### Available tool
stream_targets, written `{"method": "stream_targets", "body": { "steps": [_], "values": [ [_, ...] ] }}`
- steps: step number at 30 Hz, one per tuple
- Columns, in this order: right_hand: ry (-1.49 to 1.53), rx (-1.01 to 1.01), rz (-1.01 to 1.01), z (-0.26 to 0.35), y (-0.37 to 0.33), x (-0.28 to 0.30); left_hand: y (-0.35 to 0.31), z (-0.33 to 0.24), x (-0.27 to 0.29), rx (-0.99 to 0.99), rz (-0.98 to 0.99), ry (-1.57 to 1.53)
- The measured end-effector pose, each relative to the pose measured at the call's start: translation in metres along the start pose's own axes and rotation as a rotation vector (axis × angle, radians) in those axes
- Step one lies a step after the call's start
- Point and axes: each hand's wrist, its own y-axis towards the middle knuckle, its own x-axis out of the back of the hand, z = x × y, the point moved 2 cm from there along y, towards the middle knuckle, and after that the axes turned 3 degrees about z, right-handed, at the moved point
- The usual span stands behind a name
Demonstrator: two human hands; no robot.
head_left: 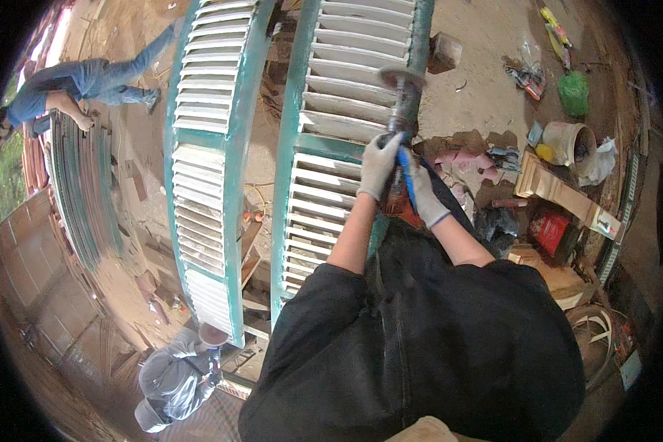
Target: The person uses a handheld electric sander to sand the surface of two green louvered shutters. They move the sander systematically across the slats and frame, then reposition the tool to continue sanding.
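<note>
Both my hands wear pale gloves and grip an angle grinder (398, 110). My left hand (379, 168) is closed around its front part, while my right hand (422, 193), in a glove with blue edging, wraps the body just behind. A round sanding disc (403, 78) at the grinder's far end sits over the right edge of a louvered shutter (331, 146). I cannot tell whether the disc touches it. This shutter has a worn green frame and white slats. To its left lies a second green-framed louvered shutter (200, 138).
A person in grey (177, 376) at lower left works with another disc tool (213, 335) at the second shutter's near end. A person in blue (88, 79) bends over stacked shutters (81, 184). On the right are a bucket (560, 140), a green bag (573, 92) and a wooden beam (567, 195).
</note>
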Motion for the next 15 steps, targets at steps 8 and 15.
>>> {"method": "stream_targets", "body": {
  "steps": [8, 15],
  "values": [
    [-0.029, -0.04, 0.085, 0.03, 0.018, -0.083, 0.023, -0.031, 0.074, -0.068, -0.086, 0.062],
    [0.041, 0.029, 0.018, 0.028, 0.038, -0.158, 0.053, -0.034, 0.121, -0.011, -0.086, 0.149]
  ]
}}
